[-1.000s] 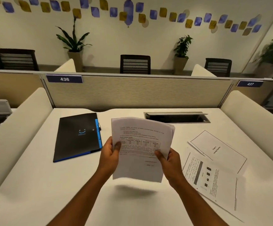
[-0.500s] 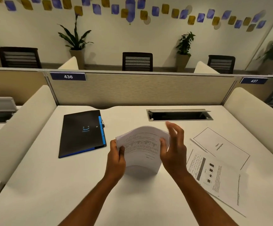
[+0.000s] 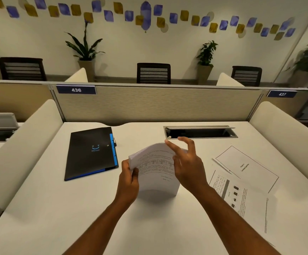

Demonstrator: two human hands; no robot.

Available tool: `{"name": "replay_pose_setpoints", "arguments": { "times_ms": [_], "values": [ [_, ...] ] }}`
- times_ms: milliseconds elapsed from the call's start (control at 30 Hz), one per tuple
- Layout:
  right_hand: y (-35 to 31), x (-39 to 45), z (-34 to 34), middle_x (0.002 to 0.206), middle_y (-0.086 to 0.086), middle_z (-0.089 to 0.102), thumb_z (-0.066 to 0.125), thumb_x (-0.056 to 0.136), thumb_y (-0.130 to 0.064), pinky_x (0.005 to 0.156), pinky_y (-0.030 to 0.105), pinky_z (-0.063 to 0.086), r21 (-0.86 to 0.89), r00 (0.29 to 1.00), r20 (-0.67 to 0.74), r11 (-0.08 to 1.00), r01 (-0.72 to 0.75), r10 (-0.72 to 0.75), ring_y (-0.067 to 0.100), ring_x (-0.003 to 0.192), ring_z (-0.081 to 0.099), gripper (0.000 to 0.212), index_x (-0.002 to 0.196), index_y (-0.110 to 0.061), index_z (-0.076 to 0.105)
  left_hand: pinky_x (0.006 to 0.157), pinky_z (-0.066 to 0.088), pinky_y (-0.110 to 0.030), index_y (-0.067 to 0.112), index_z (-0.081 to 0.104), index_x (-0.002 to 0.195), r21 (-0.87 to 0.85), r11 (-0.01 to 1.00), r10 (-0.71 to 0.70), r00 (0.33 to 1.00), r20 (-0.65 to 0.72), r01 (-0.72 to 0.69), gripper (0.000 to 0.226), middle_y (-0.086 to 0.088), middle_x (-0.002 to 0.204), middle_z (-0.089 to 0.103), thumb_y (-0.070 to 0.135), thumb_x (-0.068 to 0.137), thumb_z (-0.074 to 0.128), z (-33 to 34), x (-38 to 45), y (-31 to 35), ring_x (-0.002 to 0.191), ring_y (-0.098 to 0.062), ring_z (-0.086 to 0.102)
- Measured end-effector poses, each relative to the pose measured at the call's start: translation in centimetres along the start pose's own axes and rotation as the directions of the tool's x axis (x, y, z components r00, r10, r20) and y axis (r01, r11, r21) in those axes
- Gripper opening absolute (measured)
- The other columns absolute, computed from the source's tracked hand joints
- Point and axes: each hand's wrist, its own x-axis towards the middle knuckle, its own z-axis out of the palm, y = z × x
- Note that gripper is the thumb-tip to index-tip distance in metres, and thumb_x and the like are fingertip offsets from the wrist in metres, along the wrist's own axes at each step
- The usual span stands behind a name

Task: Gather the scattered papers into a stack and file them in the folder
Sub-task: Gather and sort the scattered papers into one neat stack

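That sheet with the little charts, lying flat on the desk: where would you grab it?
Probably by its near-left corner, reached from the left by the free right hand. The chart sheet lies flat on the desk, so slide a fingertip under to lift the edge, then pinch.

Two hands were up over the desk: the left hand (image 3: 129,178) and the right hand (image 3: 188,163). Between them stood one stack of papers (image 3: 156,169). One black folder (image 3: 91,152) lay beyond the left hand. Two loose sheets lay past the right hand: a title page (image 3: 247,167) and a page of charts (image 3: 241,199). Farther off, beyond both hands, there was one cable hatch (image 3: 200,131), two number plates, 436 (image 3: 76,89) and 437 (image 3: 282,94), three dark chairs and three potted plants.
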Motion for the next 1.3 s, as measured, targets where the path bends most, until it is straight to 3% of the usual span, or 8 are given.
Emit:
{"name": "replay_pose_setpoints", "arguments": {
  "times_ms": [100, 167, 233, 367, 667, 1000, 1167, 1300],
  "values": [
    [1.0, -0.8, 0.5, 0.147, -0.006, 0.042, 0.077, 0.087, -0.013, 0.077, 0.016, 0.059, 0.413, 0.972, -0.06, 0.892, -0.185, 0.229, 0.006, 0.116, 0.058, 0.075, 0.148, -0.032, 0.037, 0.067, 0.057, -0.018, 0.043, 0.033, 0.113, 0.026, 0.999, -0.023, 0.999, -0.034, 0.024, 0.038, 0.016, 0.109, 0.053, 0.012, 0.098, 0.047, 0.0, 0.0, -0.1, 0.1, -0.016, 0.061],
    [1.4, -2.1, 1.3, 0.134, -0.01, 0.056, 0.077, 0.086, -0.008, 0.075, 0.02, 0.06, 0.642, 0.889, 0.196, 0.631, -0.436, 0.415, 0.015, 0.117, 0.062, 0.065, 0.136, -0.036, 0.046, 0.076, 0.057, -0.028, 0.037, 0.034, 0.115, 0.072, 0.995, -0.061, 0.995, -0.074, 0.067, 0.034, 0.013, 0.108, 0.054, 0.011, 0.098, 0.048, 0.1, 0.0, -0.5, 0.101, -0.019, 0.062],
    [1.9, -4.0, 2.9, 0.117, -0.008, 0.069, 0.07, 0.091, -0.006, 0.077, 0.026, 0.061, 0.615, 0.798, 0.418, 0.511, -0.6, 0.434, 0.024, 0.113, 0.066, 0.045, 0.119, -0.039, 0.059, 0.082, 0.056, -0.036, 0.033, 0.035, 0.115, 0.094, 0.989, -0.105, 0.99, -0.095, 0.114, 0.03, 0.008, 0.109, 0.054, 0.012, 0.098, 0.047, 0.3, -0.1, -0.6, 0.102, -0.021, 0.061],
    [1.4, -5.4, 3.9, 0.109, -0.003, 0.072, 0.06, 0.095, 0.0, 0.083, 0.033, 0.063, 0.621, 0.752, 0.388, 0.453, -0.64, 0.532, 0.018, 0.105, 0.069, 0.041, 0.127, -0.026, 0.063, 0.077, 0.055, -0.028, 0.035, 0.034, 0.116, 0.066, 0.994, -0.083, 0.992, -0.095, 0.09, 0.036, 0.013, 0.104, 0.054, 0.009, 0.097, 0.049, 1.0, -0.8, 0.1, 0.096, -0.016, 0.061],
    [1.8, -8.8, 4.4, 0.101, -0.007, 0.071, 0.06, 0.096, -0.001, 0.07, 0.017, 0.058, 0.485, 0.72, 0.42, 0.534, -0.693, 0.553, 0.018, 0.101, 0.069, 0.027, 0.116, -0.019, 0.066, 0.064, 0.053, -0.014, 0.028, 0.037, 0.115, 0.054, 0.99, -0.124, 0.986, -0.11, 0.131, 0.029, 0.02, 0.105, 0.052, 0.008, 0.097, 0.048, 2.4, -4.6, -2.0, 0.097, -0.014, 0.061],
    [3.1, -10.3, 5.3, 0.105, -0.003, 0.073, 0.062, 0.097, -0.01, 0.074, 0.024, 0.06, 0.457, 0.642, 0.465, 0.456, -0.764, 0.609, 0.017, 0.1, 0.069, 0.024, 0.118, -0.021, 0.067, 0.064, 0.051, -0.01, 0.029, 0.035, 0.116, 0.248, 0.944, -0.229, 0.973, 0.011, 0.219, 0.023, 0.008, 0.115, 0.056, 0.018, 0.099, 0.046, 2.8, -5.3, -5.0, 0.09, -0.007, 0.061],
    [6.1, -8.5, 4.2, 0.113, -0.013, 0.065, 0.067, 0.095, -0.036, 0.074, 0.023, 0.059, 0.374, 0.641, 0.513, 0.523, -0.766, 0.571, 0.013, 0.1, 0.069, 0.037, 0.128, -0.03, 0.051, 0.088, 0.055, -0.039, 0.023, 0.036, 0.124, 0.311, 0.907, -0.306, 0.952, 0.018, 0.285, 0.027, 0.005, 0.116, 0.053, 0.013, 0.099, 0.043, 4.0, -3.7, -4.7, 0.098, -0.017, 0.06],
    [10.7, -9.6, 2.9, 0.119, -0.009, 0.064, 0.066, 0.093, -0.043, 0.088, 0.034, 0.057, 0.303, 0.599, 0.503, 0.522, -0.797, 0.623, 0.012, 0.105, 0.066, 0.047, 0.134, -0.026, 0.051, 0.099, 0.047, -0.043, 0.02, 0.034, 0.135, 0.34, 0.845, -0.45, 0.892, 0.035, 0.413, 0.039, -0.004, 0.132, 0.051, 0.008, 0.098, 0.042, 5.9, -3.7, -5.9, 0.12, -0.03, 0.054]
  ]
}}
